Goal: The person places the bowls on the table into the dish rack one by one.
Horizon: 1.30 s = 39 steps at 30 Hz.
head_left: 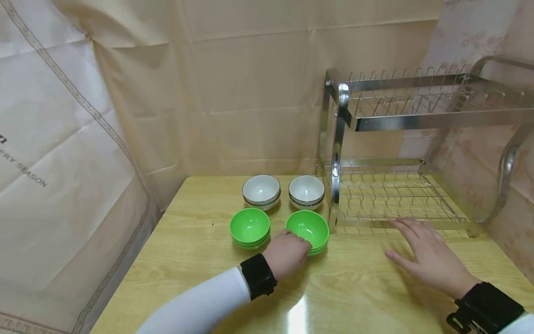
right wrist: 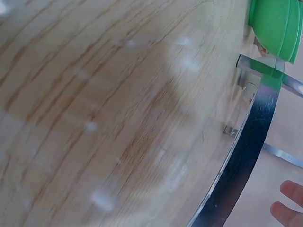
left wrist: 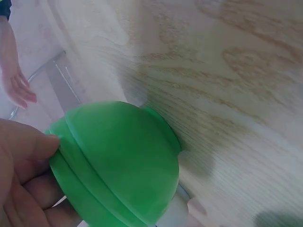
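Note:
My left hand (head_left: 287, 254) pinches the near rim of the right-hand stack of green bowls (head_left: 308, 224). In the left wrist view the thumb (left wrist: 40, 144) lies against the outside of the green bowls (left wrist: 125, 163), near the rim; the other fingers are partly hidden. To the left stands another stack of green bowls (head_left: 249, 226). My right hand (head_left: 431, 257) hovers before the front edge of the dish rack (head_left: 384, 224), its fingers extended and holding nothing. Only some of its fingertips (right wrist: 291, 215) appear in the right wrist view.
Two stacks of white bowls with dark rims, a left stack (head_left: 261, 190) and a right stack (head_left: 306, 190), stand behind the green ones. The two-tier metal rack has an upper shelf (head_left: 417, 121) with wire dividers. A beige cloth (head_left: 250, 93) hangs behind the wooden table (head_left: 175, 260).

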{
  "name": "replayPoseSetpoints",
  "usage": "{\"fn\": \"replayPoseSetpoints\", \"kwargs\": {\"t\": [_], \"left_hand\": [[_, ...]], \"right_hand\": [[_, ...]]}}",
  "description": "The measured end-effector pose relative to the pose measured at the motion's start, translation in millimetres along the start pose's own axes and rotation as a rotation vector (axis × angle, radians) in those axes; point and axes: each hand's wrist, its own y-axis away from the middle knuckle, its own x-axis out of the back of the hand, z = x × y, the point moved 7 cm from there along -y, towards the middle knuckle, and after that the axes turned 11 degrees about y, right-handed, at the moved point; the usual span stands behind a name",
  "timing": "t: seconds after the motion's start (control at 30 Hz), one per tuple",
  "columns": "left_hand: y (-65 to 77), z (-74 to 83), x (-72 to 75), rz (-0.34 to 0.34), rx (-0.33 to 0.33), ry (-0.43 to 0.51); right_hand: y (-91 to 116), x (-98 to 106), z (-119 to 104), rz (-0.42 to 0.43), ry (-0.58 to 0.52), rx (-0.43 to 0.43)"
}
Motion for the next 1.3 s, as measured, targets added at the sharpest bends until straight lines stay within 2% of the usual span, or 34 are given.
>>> {"fn": "replayPoseSetpoints", "kwargs": {"t": [0.27, 0.7, 1.13, 1.3], "left_hand": [[-1.7, -2.1, -0.1, 0.047, -0.01, 0.059], [0.1, -8.8, 5.9, 0.039, -0.027, 0.167], [4.3, -12.5, 12.0, 0.085, 0.002, 0.143], [6.8, -14.0, 16.8, 0.14, -0.013, 0.107]], "right_hand": [[0.9, -0.6, -4.0, 0.006, 0.002, 0.023], [4.1, -1.2, -7.3, 0.026, 0.012, 0.04], [4.3, 0.8, -10.0, 0.031, 0.015, 0.037], [3.9, 1.5, -11.4, 0.029, 0.012, 0.036]]}}
